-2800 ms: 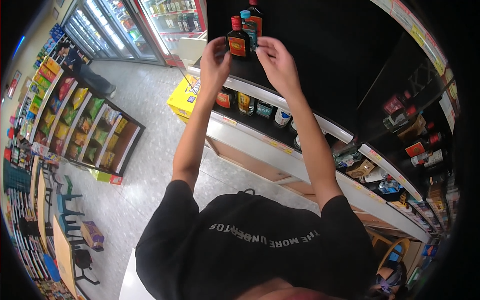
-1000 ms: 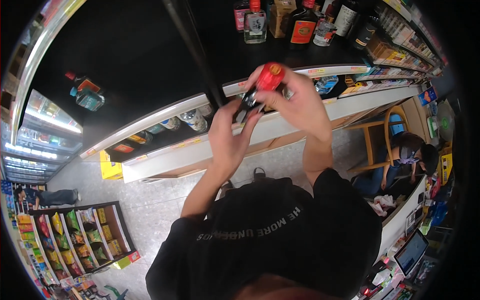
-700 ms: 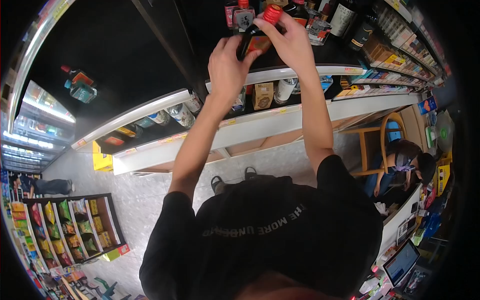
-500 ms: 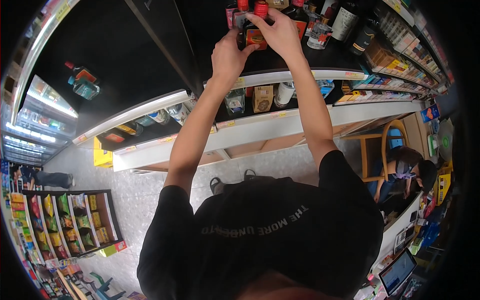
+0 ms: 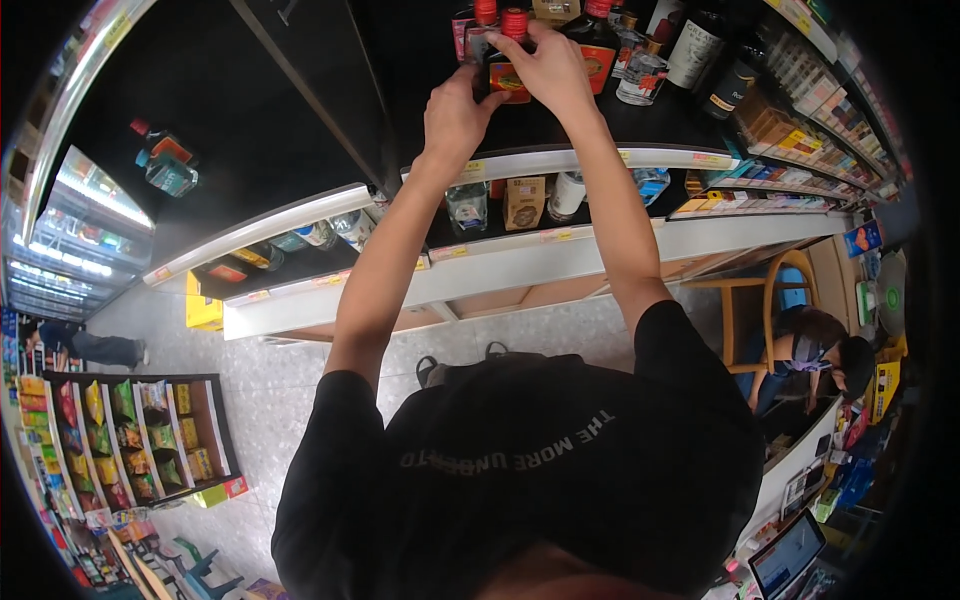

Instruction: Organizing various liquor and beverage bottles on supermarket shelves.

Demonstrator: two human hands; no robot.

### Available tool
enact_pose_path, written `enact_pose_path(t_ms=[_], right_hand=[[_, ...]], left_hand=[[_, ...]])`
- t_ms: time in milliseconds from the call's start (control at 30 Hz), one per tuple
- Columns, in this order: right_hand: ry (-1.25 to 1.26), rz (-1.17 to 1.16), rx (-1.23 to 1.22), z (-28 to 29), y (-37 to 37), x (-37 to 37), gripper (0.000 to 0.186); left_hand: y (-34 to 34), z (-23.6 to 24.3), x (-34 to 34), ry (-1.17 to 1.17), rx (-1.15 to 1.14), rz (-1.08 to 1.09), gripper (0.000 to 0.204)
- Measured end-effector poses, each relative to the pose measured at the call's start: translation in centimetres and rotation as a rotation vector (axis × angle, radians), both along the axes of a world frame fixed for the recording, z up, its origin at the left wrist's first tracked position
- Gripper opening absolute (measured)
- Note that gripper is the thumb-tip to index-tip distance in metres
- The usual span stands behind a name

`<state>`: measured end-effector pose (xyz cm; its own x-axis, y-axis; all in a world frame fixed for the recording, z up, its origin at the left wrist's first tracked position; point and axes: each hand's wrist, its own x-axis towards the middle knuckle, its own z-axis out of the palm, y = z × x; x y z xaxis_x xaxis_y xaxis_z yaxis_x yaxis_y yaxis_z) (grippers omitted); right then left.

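Note:
My left hand grips the lower side of a dark flat bottle with a red cap and orange label. My right hand has its fingers around the same bottle near the neck, partly hiding it. The bottle stands upright on the black upper shelf, close beside a clear red-capped bottle, a similar dark bottle and a small clear bottle. Further right are two tall dark bottles. Two small bottles sit apart on the left section of the shelf.
A lower shelf holds bottles and a brown box. A snack rack stands at left, with a person beyond it. At right, a person sits beside a wooden chair and a counter with a laptop.
The view has turned rightward from the left shelf section. Both hands carried the dark bottle across and lowered it among the bottles on the right; in the last half second they barely moved.

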<state>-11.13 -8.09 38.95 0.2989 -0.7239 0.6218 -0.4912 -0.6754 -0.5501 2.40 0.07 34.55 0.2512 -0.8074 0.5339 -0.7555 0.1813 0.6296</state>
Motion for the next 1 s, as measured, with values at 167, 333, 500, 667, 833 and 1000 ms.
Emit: enact_pose_path(t_ms=[167, 333, 500, 667, 833, 1000], right_hand=[[-0.034, 0.023, -0.035, 0.1, 0.1, 0.3, 0.056], [-0.001, 0.008, 0.016, -0.2, -0.1, 0.5, 0.055], [0.02, -0.011, 0.006, -0.6, 0.2, 0.5, 0.055], [-0.126, -0.005, -0.152, -0.9, 1.3, 0.6, 0.065], [-0.183, 0.032, -0.25, -0.6, 3.8, -0.5, 0.06], [-0.469, 0.245, 0.01, -0.6, 9.5, -3.0, 0.043]], left_hand=[[-0.7, -0.6, 0.4, -0.005, 0.005, -0.026, 0.042], [-0.4, -0.9, 0.7, 0.03, 0.04, -0.037, 0.042], [-0.3, -0.9, 0.7, 0.076, 0.047, -0.05, 0.041], [-0.2, -1.4, 0.9, 0.064, -0.034, -0.099, 0.037], [0.0, -1.6, 1.4, 0.027, -0.085, -0.086, 0.041], [4.6, -0.3, -0.8, -0.067, -0.192, 0.049, 0.044]])
